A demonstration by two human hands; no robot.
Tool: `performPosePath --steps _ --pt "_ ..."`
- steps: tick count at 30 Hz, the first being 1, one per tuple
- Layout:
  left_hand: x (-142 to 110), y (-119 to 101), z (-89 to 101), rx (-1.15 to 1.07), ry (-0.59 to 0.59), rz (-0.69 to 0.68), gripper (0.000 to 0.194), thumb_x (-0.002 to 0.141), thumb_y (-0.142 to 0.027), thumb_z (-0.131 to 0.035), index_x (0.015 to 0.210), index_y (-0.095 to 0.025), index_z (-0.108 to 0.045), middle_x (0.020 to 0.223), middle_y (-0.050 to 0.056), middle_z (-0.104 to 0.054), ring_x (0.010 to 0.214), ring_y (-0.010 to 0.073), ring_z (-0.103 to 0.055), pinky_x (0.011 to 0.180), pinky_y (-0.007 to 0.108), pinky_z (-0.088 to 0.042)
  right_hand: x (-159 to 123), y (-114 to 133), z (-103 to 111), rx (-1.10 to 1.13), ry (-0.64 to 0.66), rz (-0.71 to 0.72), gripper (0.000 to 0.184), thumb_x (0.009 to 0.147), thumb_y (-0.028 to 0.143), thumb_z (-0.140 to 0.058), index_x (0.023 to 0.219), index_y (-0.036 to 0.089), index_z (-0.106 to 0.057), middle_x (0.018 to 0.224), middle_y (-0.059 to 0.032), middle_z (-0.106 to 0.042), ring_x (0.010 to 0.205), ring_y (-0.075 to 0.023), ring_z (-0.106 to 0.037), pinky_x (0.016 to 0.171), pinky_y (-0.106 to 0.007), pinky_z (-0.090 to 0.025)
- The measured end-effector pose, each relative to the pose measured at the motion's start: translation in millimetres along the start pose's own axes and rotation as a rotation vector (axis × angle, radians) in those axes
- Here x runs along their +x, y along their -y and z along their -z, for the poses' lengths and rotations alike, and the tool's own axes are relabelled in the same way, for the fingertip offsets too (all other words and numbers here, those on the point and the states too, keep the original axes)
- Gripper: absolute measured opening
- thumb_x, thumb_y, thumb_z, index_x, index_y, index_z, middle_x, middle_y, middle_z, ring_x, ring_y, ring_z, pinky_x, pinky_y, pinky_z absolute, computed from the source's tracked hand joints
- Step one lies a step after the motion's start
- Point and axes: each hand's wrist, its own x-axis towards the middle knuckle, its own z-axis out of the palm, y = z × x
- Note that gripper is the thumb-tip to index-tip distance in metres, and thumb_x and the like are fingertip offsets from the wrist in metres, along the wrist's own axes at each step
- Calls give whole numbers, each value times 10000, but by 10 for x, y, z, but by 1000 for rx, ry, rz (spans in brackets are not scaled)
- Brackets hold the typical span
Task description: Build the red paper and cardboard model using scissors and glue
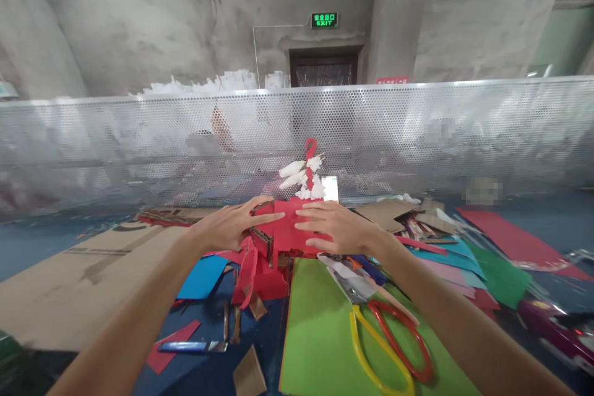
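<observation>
A red paper craft model (pixel 283 235) stands mid-table, with a red ribbon loop and white tufts (pixel 306 176) rising from its top. My left hand (pixel 232 226) lies on its left side, fingers stretched flat over the red paper. My right hand (pixel 331 229) presses the right side, fingers also extended and pointing left. Both hands touch the model from above and nearly meet at its middle. Red paper scraps (pixel 253 275) hang below it.
Scissors with a yellow and a red handle (pixel 387 337) lie on a green sheet (pixel 320 334). A blue utility knife (pixel 192 346), a cardboard sheet (pixel 69 284), coloured paper (pixel 464 260) and a glue gun (pixel 557 328) surround them. A perforated metal screen (pixel 417 130) closes the far edge.
</observation>
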Motion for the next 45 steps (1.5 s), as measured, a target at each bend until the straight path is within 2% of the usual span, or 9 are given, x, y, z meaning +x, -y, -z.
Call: performPosePath --steps 3,7,11,18,22,26,30,33,45 --pt "-2 4 -4 -9 -1 0 1017 794 -52 -556 1590 -559 -177 1691 28 -231 1098 219 -660 699 251 -545 -17 -31 19 -9 -8 -15 433 1052 405 -498 1435 233 -606 1557 -62 -527 1479 -231 -429 1233 -482 -327" --pt "2 29 -55 -44 -28 2 1000 799 -39 -539 1585 -560 -205 1682 27 -250 1039 201 -673 682 242 -542 -3 15 59 -31 -29 -44 477 1067 402 -472 1513 242 -516 1650 -71 -380 1514 -219 -375 1247 -465 -308" --pt "15 45 -99 -95 -61 -11 968 805 -43 -546 1583 -538 -251 1679 23 -257 1123 236 -646 699 241 -547 57 130 43 -41 -10 -17 527 1063 458 -477 1536 227 -480 1687 -74 -304 1554 -223 -287 1268 -453 -258" --pt "39 14 -71 -90 -59 -30 889 868 -107 -537 1589 -532 -239 1666 44 -268 1133 269 -643 712 279 -565 124 230 -52 3 20 -50 504 1064 515 -442 1498 274 -529 1679 -48 -334 1540 -213 -311 1257 -458 -279" --pt "41 34 -101 -74 -73 -72 877 893 -112 -535 1598 -525 -216 1695 48 -219 1214 296 -622 823 328 -581 133 239 -48 32 8 -70 491 1056 514 -467 1477 278 -557 1662 -40 -372 1533 -203 -325 1262 -424 -276" --pt "34 37 -139 -40 -125 -109 885 904 -71 -526 1612 -493 -201 1730 30 -157 1349 292 -554 928 334 -569 125 217 -78 68 -17 -69 493 1054 502 -479 1463 244 -575 1655 -74 -381 1532 -225 -328 1262 -442 -275" --pt "26 34 -191 79 -149 -164 917 855 33 -494 1610 -432 -258 1719 10 -227 1473 250 -437 1093 352 -491 108 155 -134 103 -52 -39 496 1049 500 -495 1452 225 -583 1653 -99 -380 1525 -236 -342 1257 -452 -281" --pt "14 53 -250 129 -158 -200 906 846 30 -510 1605 -409 -283 1692 -10 -307 1512 238 -379 1165 372 -429 101 134 -141 121 -69 -45 467 1044 488 -514 1430 240 -602 1627 -96 -423 1504 -234 -377 1245 -456 -303" --pt "-17 223 -404 67 -104 -184 797 938 -119 -500 1630 -411 -231 1652 -22 -383 1476 270 -435 1155 428 -441 117 131 -81 107 -41 -17 428 1050 399 -532 1428 210 -598 1630 -105 -419 1518 -217 -356 1251 -435 -286"
